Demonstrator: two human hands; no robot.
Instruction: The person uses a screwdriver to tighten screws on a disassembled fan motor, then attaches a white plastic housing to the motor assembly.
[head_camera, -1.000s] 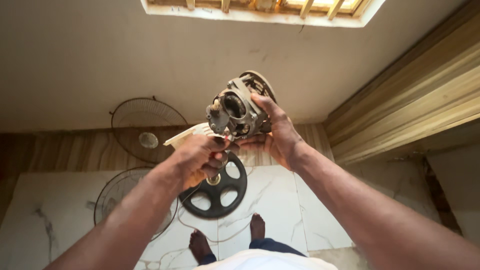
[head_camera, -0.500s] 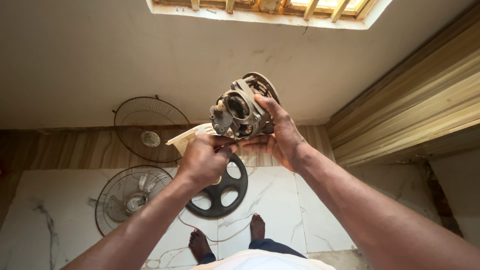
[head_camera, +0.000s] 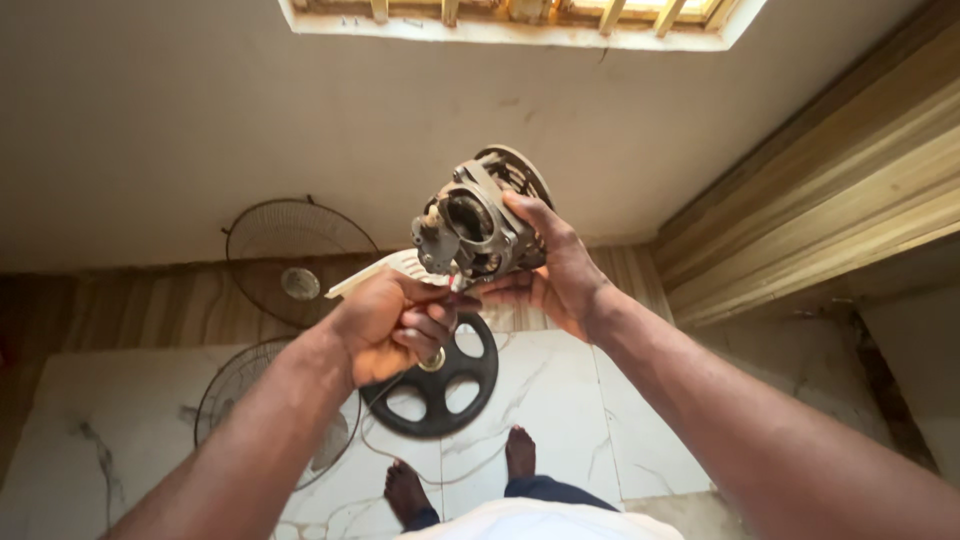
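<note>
So the right hand (head_camera: 560, 275) was wrapped around a grimy metal fan motor (head_camera: 480, 220), fingers curled over the far side and thumb underneath, holding it up at about chest height with the shaft end tilted toward the left. The left hand (head_camera: 395, 325) was right below and to the left of the motor, closed into a loose fist with the fingertips pinched on something small and reddish at the motor's lower edge. Couldn't tell what it was, too tiny, maybe a wire end or a tool tip. The two hands were nearly touching there.

Straight under the left hand, down on the pale marbled floor tiles (head_camera: 580, 400), sat a black round fan base (head_camera: 435, 385) with spoke-like cutouts and a metal stub in its middle. A thin cable (head_camera: 375, 455) looped away from it across the tile. A cream plastic piece (head_camera: 385, 272) poked out just behind the left hand's knuckles.

Further left of that hand, one wire fan guard (head_camera: 295, 255) leaned against the wall and a second guard (head_camera: 235, 390) lay flat on the floor beneath the left forearm. The person's bare feet (head_camera: 520, 450) showed below both hands, near the base.
</note>
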